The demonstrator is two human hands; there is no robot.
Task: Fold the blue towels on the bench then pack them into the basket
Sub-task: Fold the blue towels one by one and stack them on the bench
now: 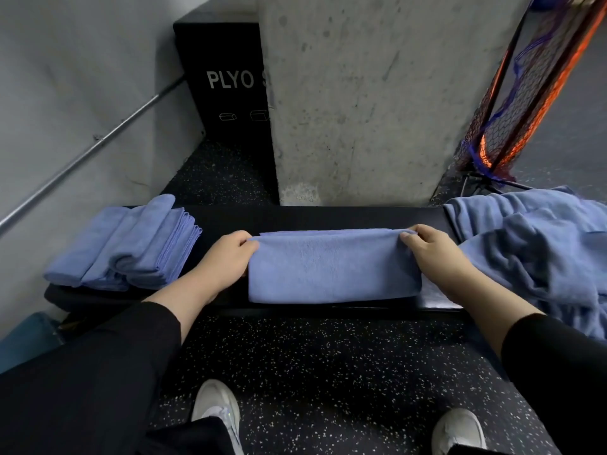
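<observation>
Wearing black long sleeves pushed up behind both wrists, bare left hand and right hand, showing white sneakers below hands, dark trouser hems over them.

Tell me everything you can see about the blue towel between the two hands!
The blue towel is soft, fuzzy-looking cloth, folded into a long flat rectangle of more than one layer. It lies across the middle of the black bench, its near fold rounded at the bench's front edge. The left hand pinches its left end and the right hand pinches its right end, near the far corners. It touches neither the folded stack to its left nor the loose heap to its right.
</observation>
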